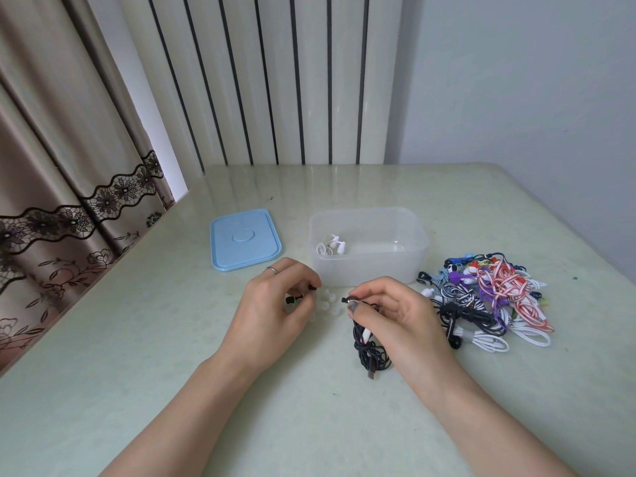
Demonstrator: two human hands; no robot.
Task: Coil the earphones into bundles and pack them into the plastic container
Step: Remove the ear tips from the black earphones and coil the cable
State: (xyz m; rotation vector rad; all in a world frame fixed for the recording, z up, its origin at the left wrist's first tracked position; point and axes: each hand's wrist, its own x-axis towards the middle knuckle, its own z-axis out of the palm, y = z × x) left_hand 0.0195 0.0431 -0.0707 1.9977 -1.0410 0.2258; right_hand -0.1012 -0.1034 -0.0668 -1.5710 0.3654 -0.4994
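Observation:
A clear plastic container [370, 266] stands open at the table's middle with one coiled white earphone [329, 247] inside at its left end. My right hand [389, 311] pinches the earbud end of a black earphone [370, 346], whose tangled cable hangs down onto the table. My left hand [275, 301] pinches a small black ear tip [312, 287] between curled fingers, and more small black pieces show under its fingers. Small white ear tips [327, 299] lie on the table between my two hands.
A blue lid [244, 239] lies flat left of the container. A pile of tangled earphones [488, 297] in several colours sits to the right of my right hand. A curtain hangs at the left table edge, and a wall stands behind.

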